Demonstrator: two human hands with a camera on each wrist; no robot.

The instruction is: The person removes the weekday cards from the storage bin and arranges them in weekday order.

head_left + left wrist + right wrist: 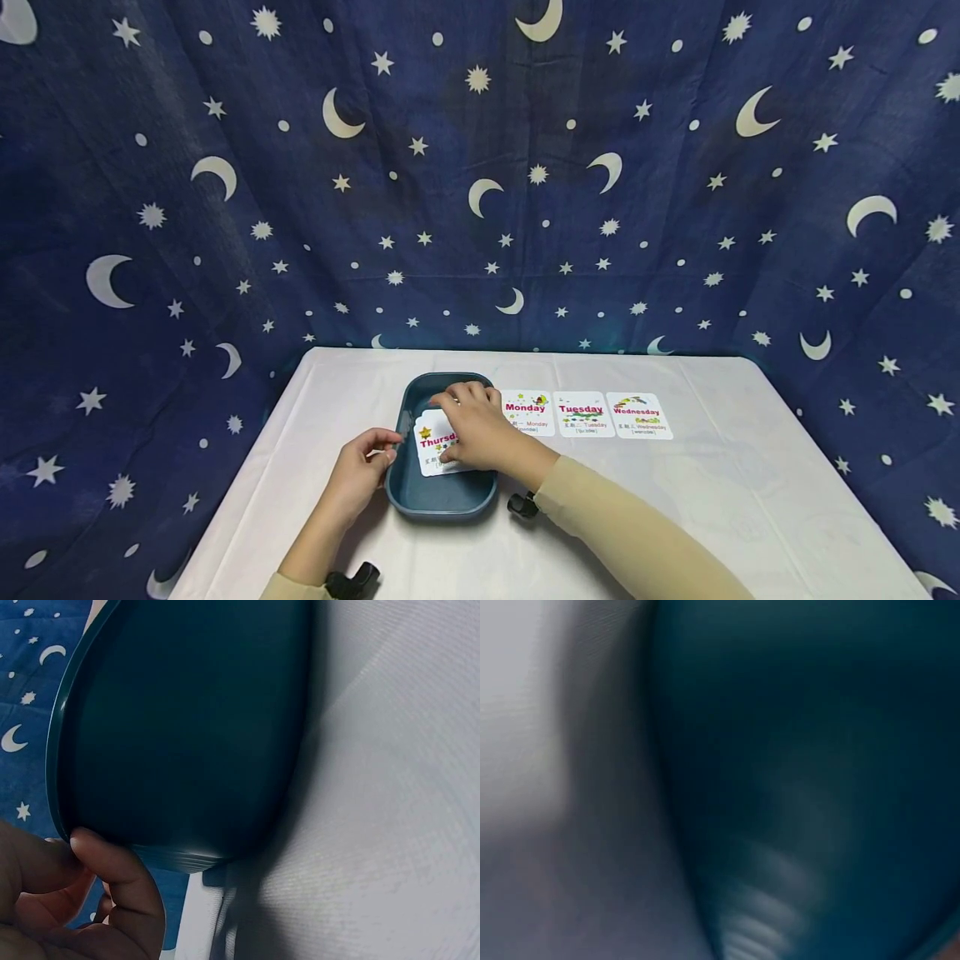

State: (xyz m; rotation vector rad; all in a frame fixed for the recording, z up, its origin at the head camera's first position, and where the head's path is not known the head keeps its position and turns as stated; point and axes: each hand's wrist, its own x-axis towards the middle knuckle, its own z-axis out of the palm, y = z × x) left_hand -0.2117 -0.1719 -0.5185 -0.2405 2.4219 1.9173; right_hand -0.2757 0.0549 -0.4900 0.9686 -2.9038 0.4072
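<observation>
A dark blue-green tray [438,503] with rounded corners and raised walls stands on the table. My left hand [360,471] pinches its left rim; the left wrist view shows thumb and fingertip meeting at the edge of the tray [187,735]. Over the tray, my right hand [480,429] holds a white Thursday card [433,454], its thumb near the lower edge and its fingers across the upper right. Part of the card's print is covered by that hand. The right wrist view is blurred, with only the outer side of the tray [810,750] filling most of it.
Right of the tray, a Monday card [529,423], a Tuesday card [583,423] and a Wednesday card [639,423] lie in a row. A white cloth covers the table [675,517]. Behind it hangs a dark blue curtain [435,208] with moons and stars.
</observation>
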